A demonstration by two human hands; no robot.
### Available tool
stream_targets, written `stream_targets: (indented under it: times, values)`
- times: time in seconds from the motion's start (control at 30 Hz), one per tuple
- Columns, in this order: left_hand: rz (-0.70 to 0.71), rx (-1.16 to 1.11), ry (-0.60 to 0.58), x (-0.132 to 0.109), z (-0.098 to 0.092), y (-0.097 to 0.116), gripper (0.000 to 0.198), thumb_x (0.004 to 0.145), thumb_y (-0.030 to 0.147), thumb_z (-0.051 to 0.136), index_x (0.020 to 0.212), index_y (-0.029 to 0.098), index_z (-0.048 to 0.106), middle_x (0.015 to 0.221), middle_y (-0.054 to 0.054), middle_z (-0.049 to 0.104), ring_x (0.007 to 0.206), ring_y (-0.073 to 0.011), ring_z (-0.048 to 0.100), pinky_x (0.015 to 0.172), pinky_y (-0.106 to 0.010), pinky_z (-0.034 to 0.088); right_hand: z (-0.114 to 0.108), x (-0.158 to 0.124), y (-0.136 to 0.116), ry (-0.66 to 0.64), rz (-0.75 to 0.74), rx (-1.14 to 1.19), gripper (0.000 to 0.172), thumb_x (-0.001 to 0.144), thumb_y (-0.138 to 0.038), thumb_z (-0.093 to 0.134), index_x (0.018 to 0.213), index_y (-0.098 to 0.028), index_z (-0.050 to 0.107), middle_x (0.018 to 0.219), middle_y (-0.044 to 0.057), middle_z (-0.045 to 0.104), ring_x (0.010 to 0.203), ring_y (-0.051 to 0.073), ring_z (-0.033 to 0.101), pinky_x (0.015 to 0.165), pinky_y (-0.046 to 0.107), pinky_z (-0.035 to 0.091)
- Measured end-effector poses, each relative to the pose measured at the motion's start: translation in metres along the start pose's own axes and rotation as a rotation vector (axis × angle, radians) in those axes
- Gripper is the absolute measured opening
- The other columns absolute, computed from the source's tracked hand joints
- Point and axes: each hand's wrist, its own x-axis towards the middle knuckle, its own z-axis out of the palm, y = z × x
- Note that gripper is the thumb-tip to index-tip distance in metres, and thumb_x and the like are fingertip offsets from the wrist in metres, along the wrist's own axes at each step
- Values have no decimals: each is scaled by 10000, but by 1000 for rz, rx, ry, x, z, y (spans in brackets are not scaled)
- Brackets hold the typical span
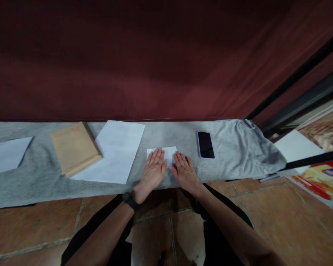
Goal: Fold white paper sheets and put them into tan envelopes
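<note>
A small white piece of paper (170, 152) lies on the grey cloth in front of me, possibly folded. My left hand (154, 168) rests flat on its left part, fingers stretched out. On its right edge lies my right hand (184, 170), also flat, with the fingers a little apart. Both palms face down, and the thumbs point toward each other with a strip of paper showing between them. The hands cover the paper's lower corners. A dark watch sits on my left wrist.
Grey cloth (172, 129) covers the long narrow surface. A phone (206, 145) lies right of my hands. Leftward are a large white sheet (119, 151), a brown book-like block (75, 147) overlapping it, and another white sheet (8, 154). A dark red wall (155, 74) rises behind.
</note>
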Motion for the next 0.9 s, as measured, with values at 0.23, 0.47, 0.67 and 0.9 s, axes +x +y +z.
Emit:
stream_targets:
  times: [0.23,0.47,0.67,0.9]
  values:
    - [2,7,-3,9,9,12,591,1030,286,253,1560,52,368,1651,-156,344,1569,-241,234,1283,-463,199,3,3,-3,-8,-1,-5,544,1079,-345,327,1559,-103,407,1616,145,402,1499,298,388,1236,533,255]
    - [-145,48,26,14,0,-1,583,1025,305,281,1541,61,399,1620,-173,406,1538,-285,311,1269,-499,170,0,3,-2,7,1,-18,567,1068,-370,382,1557,-85,404,1610,145,414,1485,302,408,1238,509,262]
    - [-165,80,79,20,-15,-14,512,1005,274,342,1445,96,532,1437,-174,594,1305,-330,539,1105,-477,400,-2,5,-3,-17,-5,-10,585,1073,-384,374,1552,-47,396,1617,157,397,1497,303,385,1248,507,249]
    - [-227,-19,126,30,-23,-23,339,908,253,535,1195,167,693,1145,-155,675,1124,-329,595,986,-450,456,-2,3,-6,-37,-40,1,694,1042,-491,462,1561,-40,370,1628,208,360,1518,328,341,1249,535,248]
